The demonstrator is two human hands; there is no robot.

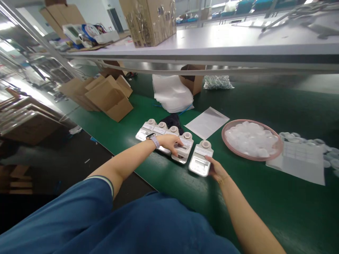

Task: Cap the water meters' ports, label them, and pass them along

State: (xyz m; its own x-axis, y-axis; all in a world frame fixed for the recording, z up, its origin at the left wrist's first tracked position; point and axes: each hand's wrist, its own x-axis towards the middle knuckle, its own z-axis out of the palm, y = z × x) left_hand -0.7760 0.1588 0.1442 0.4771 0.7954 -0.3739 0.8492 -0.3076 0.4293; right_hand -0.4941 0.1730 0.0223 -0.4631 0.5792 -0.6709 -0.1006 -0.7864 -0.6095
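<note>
Noted at centre: single white device [200, 163], at the green worktop [169, 190]; cannot tell whether resting or slightly raised. Held at its right edge by right hand [216, 170], fingers closed on it. Just left, with a narrow gap: row of four similar devices [187, 144], side by side. Laid over the row's right end: left hand [171, 141], thumb and fingers parted; cannot tell whether gripping. Behind the row: black item [173, 120], then white sheet stack [171, 93]. To the right: flat white sheet [208, 122], pink tray [280, 148] heaped with translucent pieces [250, 139].
</note>
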